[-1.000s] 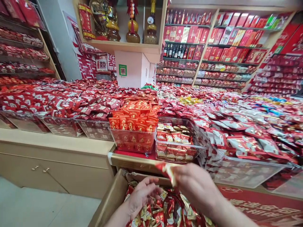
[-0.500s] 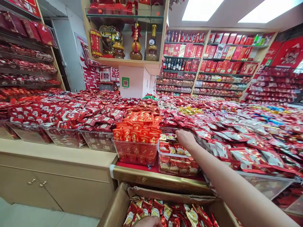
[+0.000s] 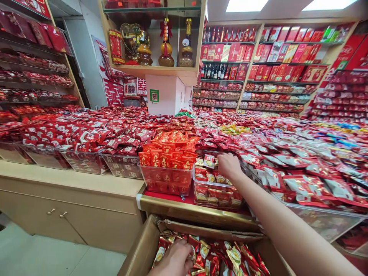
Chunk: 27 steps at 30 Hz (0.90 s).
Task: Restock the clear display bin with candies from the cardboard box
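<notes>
My right hand (image 3: 229,167) reaches over a clear plastic bin (image 3: 220,184) of small red-and-gold candy packets. Its fingers are curled at a pale-faced candy packet (image 3: 210,161) near the back of the bin; the palm side is hidden. Below, my left hand (image 3: 178,256) dips into an open cardboard box (image 3: 138,249) filled with loose red-and-gold candy packets (image 3: 234,257). The left fingers bend down around packets, with their tips partly hidden. The packets in the bin lie in rows, while those in the box lie jumbled.
Left of the bin stands a clear bin of orange-red packets (image 3: 166,178). A gold-edged ledge (image 3: 195,210) runs between bins and box. Heaped packets (image 3: 304,180) spread across the right. A display cabinet (image 3: 155,71) with bottles overhangs the counter (image 3: 71,180).
My left hand has come further forward into the box, over the packets. My right hand stays at the back of the bin, where a packet now stands up more. The view has shifted slightly.
</notes>
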### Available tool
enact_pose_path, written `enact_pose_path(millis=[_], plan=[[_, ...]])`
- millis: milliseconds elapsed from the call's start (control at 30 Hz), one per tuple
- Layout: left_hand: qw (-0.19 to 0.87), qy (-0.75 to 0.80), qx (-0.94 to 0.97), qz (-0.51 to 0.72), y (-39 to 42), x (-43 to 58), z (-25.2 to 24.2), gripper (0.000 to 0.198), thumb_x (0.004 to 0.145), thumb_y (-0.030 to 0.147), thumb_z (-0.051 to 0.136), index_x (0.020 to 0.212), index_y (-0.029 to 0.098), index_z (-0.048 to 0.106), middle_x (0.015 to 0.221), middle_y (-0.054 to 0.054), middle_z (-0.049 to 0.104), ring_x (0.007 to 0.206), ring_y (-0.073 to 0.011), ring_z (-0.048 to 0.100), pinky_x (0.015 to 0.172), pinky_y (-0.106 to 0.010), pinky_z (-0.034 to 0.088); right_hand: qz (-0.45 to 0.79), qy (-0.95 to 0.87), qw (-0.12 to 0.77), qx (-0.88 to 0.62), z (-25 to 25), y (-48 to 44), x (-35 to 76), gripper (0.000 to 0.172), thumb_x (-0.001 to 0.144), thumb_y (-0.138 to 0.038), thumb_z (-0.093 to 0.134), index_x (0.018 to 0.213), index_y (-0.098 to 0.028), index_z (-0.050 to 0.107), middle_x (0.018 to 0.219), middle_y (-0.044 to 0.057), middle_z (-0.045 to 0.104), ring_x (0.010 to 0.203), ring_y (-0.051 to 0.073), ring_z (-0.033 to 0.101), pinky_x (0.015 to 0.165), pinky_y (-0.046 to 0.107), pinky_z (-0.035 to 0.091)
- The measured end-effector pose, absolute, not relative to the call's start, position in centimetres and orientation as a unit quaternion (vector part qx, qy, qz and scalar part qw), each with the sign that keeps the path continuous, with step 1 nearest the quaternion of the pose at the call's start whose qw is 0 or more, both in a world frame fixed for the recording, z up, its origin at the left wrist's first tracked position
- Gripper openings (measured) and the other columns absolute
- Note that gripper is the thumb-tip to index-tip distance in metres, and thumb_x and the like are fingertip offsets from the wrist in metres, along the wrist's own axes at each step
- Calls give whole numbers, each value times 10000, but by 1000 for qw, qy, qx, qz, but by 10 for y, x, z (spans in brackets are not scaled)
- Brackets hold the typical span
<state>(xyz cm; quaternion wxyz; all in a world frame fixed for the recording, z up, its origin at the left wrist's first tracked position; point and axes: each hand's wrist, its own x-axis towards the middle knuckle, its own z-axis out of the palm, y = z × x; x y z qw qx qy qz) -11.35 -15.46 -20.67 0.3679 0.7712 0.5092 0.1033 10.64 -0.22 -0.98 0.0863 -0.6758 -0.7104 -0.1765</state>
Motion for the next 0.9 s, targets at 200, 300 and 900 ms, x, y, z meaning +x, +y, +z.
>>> enact_pose_path(millis=[200, 300, 900], plan=[[195, 587, 785, 32, -153, -121, -201, 409, 554, 210, 553, 961, 178, 585, 1105, -122, 494, 1040, -327, 367, 825, -443, 265, -215, -766, 278, -539, 11, -63, 81, 237, 776, -122, 330, 807, -143, 564, 833, 109, 554, 831, 205, 457, 724, 314, 340], [205, 587, 783, -18, -150, -122, -207, 508, 511, 165, 561, 1019, 166, 564, 1132, -136, 503, 1064, -337, 373, 843, -464, 256, -135, -892, 246, -354, -65, -122, 56, 208, 779, -165, 358, 725, -211, 553, 698, 55, 547, 679, 169, 469, 620, 287, 366], [345, 524, 714, 312, -147, -106, -183, 178, 657, 243, 561, 830, 204, 573, 851, -21, 593, 819, -188, 519, 739, -264, 372, 335, -791, 156, -487, -226, -164, 59, 214, 572, -235, 638, 769, -161, 604, 726, 52, 620, 723, 203, 563, 606, 282, 442]])
